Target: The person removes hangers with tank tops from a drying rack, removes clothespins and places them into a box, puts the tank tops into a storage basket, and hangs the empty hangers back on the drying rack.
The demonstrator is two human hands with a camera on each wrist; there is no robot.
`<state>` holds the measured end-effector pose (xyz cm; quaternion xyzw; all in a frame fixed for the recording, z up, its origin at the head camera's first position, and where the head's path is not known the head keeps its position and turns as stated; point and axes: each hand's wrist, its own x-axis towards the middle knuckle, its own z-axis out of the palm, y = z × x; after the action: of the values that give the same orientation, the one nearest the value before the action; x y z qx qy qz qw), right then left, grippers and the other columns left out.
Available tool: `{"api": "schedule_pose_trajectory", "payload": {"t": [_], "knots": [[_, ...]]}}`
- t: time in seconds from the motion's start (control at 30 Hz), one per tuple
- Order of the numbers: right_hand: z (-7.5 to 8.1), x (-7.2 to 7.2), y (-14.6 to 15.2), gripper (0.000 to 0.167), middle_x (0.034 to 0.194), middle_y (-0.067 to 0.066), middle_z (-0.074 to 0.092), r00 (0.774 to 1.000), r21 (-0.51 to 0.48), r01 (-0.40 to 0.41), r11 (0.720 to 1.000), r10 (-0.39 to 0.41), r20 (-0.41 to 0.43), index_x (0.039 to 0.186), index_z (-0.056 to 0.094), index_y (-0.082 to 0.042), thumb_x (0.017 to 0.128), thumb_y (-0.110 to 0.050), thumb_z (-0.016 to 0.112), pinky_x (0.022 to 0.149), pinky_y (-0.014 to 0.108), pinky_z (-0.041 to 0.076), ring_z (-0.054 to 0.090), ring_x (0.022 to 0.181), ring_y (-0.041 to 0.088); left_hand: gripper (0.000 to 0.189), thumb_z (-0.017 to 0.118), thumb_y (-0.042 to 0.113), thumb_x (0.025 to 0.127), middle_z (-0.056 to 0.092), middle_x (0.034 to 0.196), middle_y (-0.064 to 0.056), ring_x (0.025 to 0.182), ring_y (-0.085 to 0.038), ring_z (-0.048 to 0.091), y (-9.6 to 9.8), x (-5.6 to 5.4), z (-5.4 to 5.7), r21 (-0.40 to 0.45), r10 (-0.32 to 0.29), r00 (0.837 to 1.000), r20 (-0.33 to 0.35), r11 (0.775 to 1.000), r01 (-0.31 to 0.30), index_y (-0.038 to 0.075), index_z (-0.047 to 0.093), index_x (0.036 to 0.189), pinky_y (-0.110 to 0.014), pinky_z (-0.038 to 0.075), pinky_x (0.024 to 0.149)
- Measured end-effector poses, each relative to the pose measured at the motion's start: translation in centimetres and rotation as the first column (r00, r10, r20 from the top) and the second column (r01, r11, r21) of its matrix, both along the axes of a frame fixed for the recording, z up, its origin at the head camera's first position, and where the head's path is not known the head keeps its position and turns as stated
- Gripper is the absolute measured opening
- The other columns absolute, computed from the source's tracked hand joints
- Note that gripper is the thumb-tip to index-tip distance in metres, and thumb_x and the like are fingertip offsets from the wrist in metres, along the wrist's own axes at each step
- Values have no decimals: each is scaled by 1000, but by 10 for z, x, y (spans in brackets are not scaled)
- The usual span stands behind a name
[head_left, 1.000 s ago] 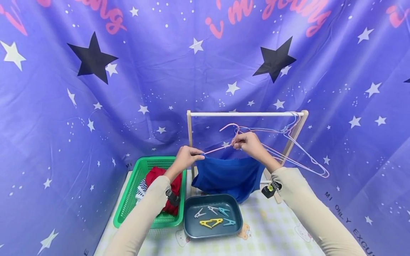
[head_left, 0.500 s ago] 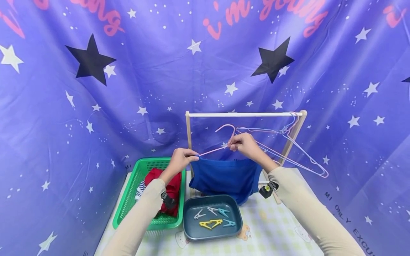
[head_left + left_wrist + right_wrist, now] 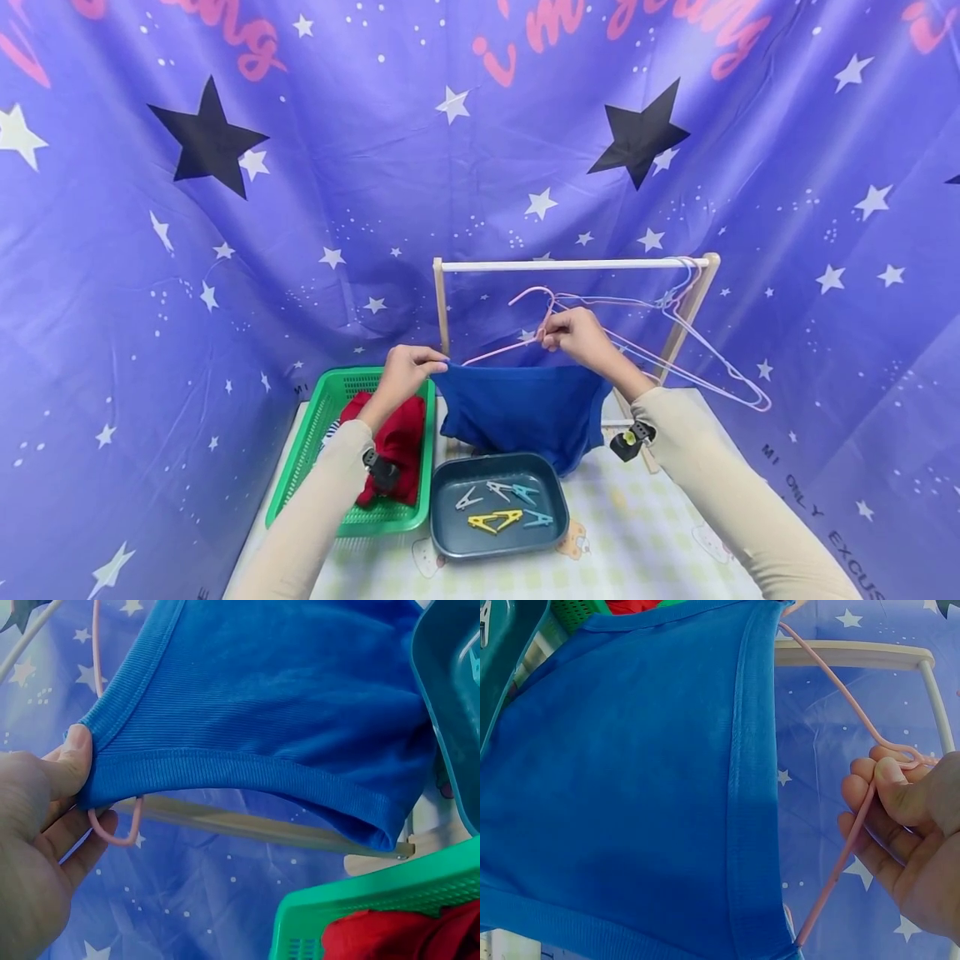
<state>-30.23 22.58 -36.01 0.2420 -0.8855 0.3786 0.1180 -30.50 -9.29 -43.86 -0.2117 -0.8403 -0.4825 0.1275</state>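
A pair of blue underpants [image 3: 525, 408] with ribbed bands hangs on a pink hanger [image 3: 498, 352], below my hands. My left hand [image 3: 405, 375] pinches the left end of the waistband between thumb and fingers. In the left wrist view, the rounded end of the hanger [image 3: 120, 838] pokes out past the leg band beside my fingers. My right hand [image 3: 581, 337] grips the hanger at its neck, under the hook. The right wrist view shows both hanger arms running from my fingers [image 3: 892, 780] into the waistband.
Behind stands a rack with a white bar [image 3: 555, 266]; several hangers [image 3: 720, 362] hang at its right end. A green basket [image 3: 300, 467] at left holds red and striped cloth. A dark tray [image 3: 498, 546] with several clothespins [image 3: 495, 521] sits in front of the underpants.
My left hand has moved left, drawing the waistband corner outward along the hanger. The waistband now looks straighter and wider. My right hand has stayed nearly in place on the hanger's neck.
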Motion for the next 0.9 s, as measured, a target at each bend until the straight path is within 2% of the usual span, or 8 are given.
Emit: {"api": "schedule_pose_trajectory", "payload": {"t": [0.13,0.27,0.47,0.67,0.77,0.9], "knots": [[-1,2,0,16,82,19,74,1000,-4,0,1000,0,13,68,70,3,80,13,72,62,20,57,68,68,14,8,80,9,86,79,90,-13,67,-12,57,-7,2,-4,36,37,999,25,999,-38,5,82,92,-23,41,61],[-1,5,5,15,83,21,74,999,-3,24,1000,-24,24,70,70,4,81,14,72,62,23,59,70,68,19,8,80,7,86,79,90,-13,69,-11,61,-11,2,-9,53,79,996,34,995,-80,4,82,92,-22,44,64],[1,5,14,8,88,24,74,995,-7,76,997,-76,61,77,73,8,83,12,71,62,19,57,71,71,21,9,82,6,84,79,91,-16,79,-19,71,-18,-2,-15,84,162,986,27,983,-164,2,82,92,-19,46,65],[-1,5,16,7,90,26,74,993,-10,92,996,-91,78,78,74,10,84,12,70,62,16,55,71,71,17,12,82,10,85,79,90,-16,80,-23,73,-18,2,-17,53,210,976,59,976,-213,2,82,93,-22,48,65],[-3,6,18,7,89,25,74,992,-16,92,996,-91,86,78,73,11,85,12,70,62,18,57,70,70,12,12,82,12,85,79,90,-15,81,-23,74,-14,5,-18,22,217,973,72,975,-219,3,82,93,-25,52,67],[-2,9,24,5,83,22,75,987,10,142,990,-142,77,79,74,10,84,9,72,59,16,53,64,65,3,11,82,13,85,79,88,-14,81,-24,75,-10,7,-18,-9,215,974,77,977,-215,3,82,91,-31,58,71]]}}
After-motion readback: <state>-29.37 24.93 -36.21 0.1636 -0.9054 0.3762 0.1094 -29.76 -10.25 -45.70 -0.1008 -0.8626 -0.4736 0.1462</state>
